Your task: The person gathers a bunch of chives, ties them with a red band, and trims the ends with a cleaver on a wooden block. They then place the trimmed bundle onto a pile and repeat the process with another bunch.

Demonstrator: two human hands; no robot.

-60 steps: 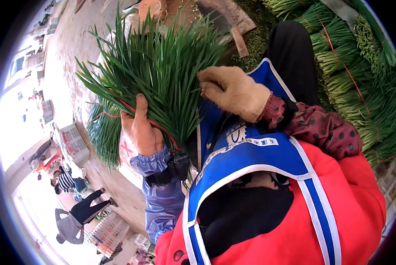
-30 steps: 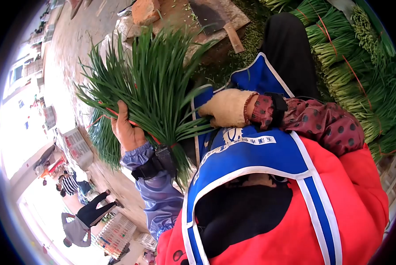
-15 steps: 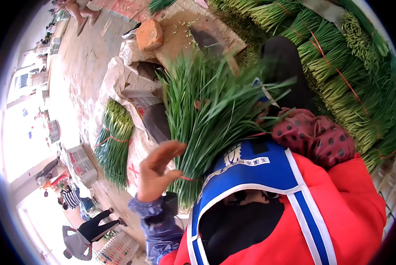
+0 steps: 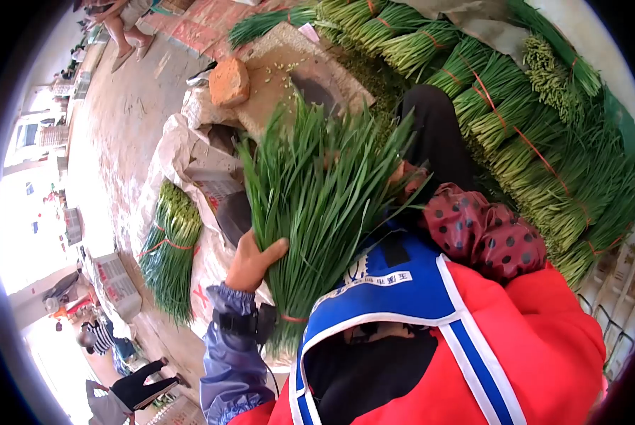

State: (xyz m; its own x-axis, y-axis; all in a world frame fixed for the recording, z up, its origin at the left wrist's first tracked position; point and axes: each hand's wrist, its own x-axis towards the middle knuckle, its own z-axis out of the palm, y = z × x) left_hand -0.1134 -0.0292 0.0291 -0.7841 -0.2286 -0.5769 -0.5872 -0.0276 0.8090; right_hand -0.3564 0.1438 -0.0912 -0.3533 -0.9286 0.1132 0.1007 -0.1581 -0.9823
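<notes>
A large bunch of garlic chives (image 4: pixel 310 205) stands in front of my blue apron (image 4: pixel 402 283), long green leaves fanned out at the top. A reddish tie (image 4: pixel 294 319) goes around it low down. My left hand (image 4: pixel 252 261) is closed on its left side, thumb across the leaves and fingers out of sight behind. At the right side of the bunch is my right hand (image 4: pixel 405 180), mostly covered by leaves; a bit of skin shows among the leaves, and the hand appears to grip the bunch. A spotted red sleeve covers that forearm.
Several tied bunches (image 4: pixel 523 134) are piled at the right. Another tied bunch (image 4: pixel 172 255) lies on a pale sack (image 4: pixel 204 276) at left. A brick (image 4: pixel 229 82) sits on a board (image 4: pixel 275 53) ahead. Other people (image 4: pixel 130 389) are at the far left.
My left hand, raised with its fingers apart before, has closed on the left side of the bunch. The bunch's blurred leaves have settled more upright, and my right hand has moved slightly left.
</notes>
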